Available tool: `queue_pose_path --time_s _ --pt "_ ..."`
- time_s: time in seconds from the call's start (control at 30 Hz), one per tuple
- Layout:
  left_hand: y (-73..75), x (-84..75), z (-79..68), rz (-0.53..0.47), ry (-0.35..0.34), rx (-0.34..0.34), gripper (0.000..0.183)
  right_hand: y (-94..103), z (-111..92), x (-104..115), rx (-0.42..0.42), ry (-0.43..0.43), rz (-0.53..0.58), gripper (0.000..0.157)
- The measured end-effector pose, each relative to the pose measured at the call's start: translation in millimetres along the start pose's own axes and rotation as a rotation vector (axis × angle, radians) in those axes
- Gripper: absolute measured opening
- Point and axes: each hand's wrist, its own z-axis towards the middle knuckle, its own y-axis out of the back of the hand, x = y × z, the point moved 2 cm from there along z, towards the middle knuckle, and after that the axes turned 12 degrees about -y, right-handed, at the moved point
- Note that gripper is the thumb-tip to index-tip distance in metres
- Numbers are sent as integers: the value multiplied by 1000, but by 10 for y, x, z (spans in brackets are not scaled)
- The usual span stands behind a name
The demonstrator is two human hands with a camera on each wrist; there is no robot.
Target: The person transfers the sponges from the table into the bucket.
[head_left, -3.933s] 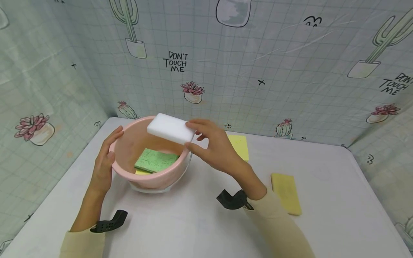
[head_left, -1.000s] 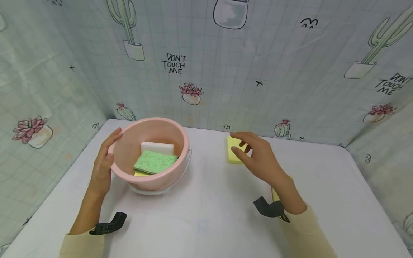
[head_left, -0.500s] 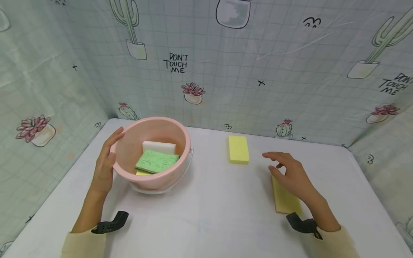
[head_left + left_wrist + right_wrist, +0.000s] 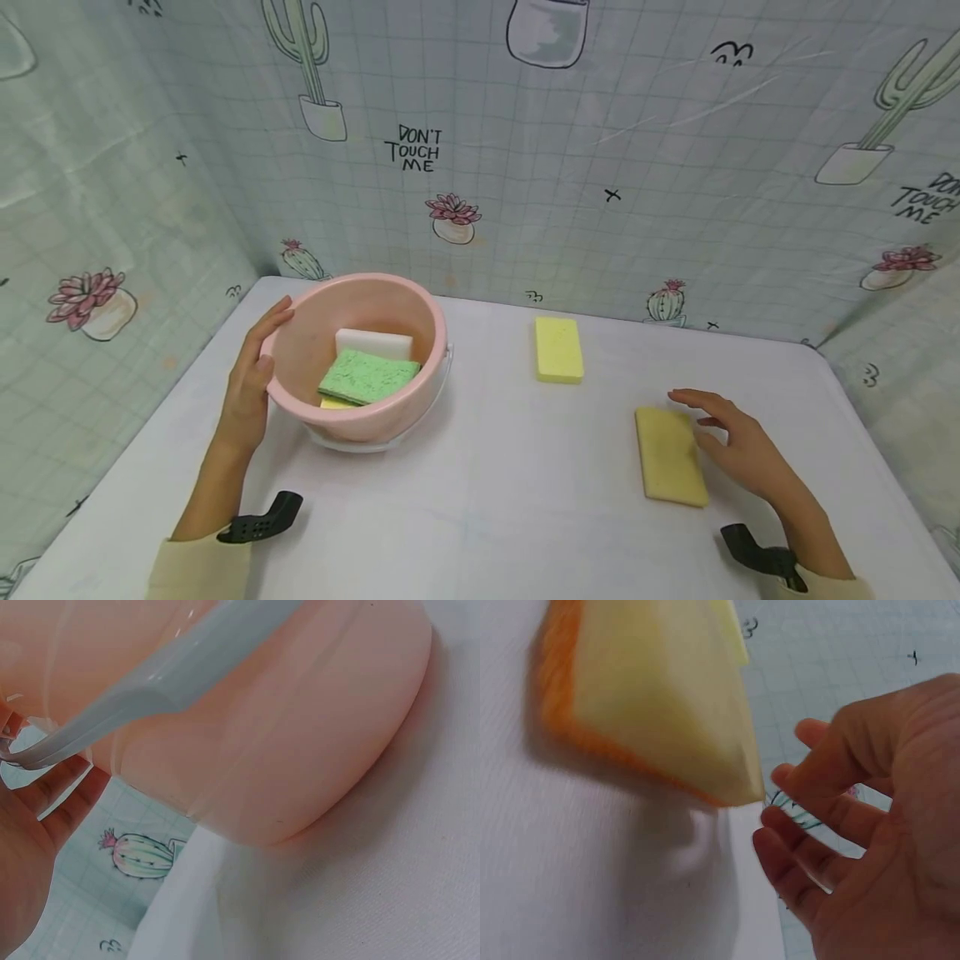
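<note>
A pink bucket (image 4: 360, 425) stands at the left of the table. Inside it lie a green sponge (image 4: 369, 377), a white sponge (image 4: 375, 343) behind, and a yellow one (image 4: 335, 402), mostly hidden. My left hand (image 4: 247, 400) rests against the bucket's left side, fingers extended along the rim and thumb lower. In the left wrist view, two nearly straight fingers (image 4: 71, 806) meet the wall. My right hand (image 4: 742, 446) hovers beside a dull yellow sponge (image 4: 671, 457), fingers loosely bent and holding nothing. That sponge shows an orange lower layer in the right wrist view.
A brighter yellow sponge (image 4: 558, 350) lies near the back edge of the white table (image 4: 480, 517). The bucket's white handle (image 4: 360, 447) hangs down at its front. A cactus-print curtain (image 4: 525, 167) rises behind the table and at its sides.
The white sponge, earlier pinched in my right hand over the bucket, now lies inside it. My right hand has moved right, past the bright yellow sponge, to the dull yellow one. My left hand stayed.
</note>
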Motion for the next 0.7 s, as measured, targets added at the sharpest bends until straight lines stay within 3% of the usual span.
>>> queue_pose_path --time_s 0.23,0.53,0.7 --pt "-6 11 6 -1 -14 -1 51 15 -65 -155 70 -152 -31 56" --pt "-10 -24 3 22 4 18 51 6 -94 -224 129 -161 -40 51" --pt "-8 -12 5 12 0 15 52 -1 -78 -211 152 -198 -38 56"
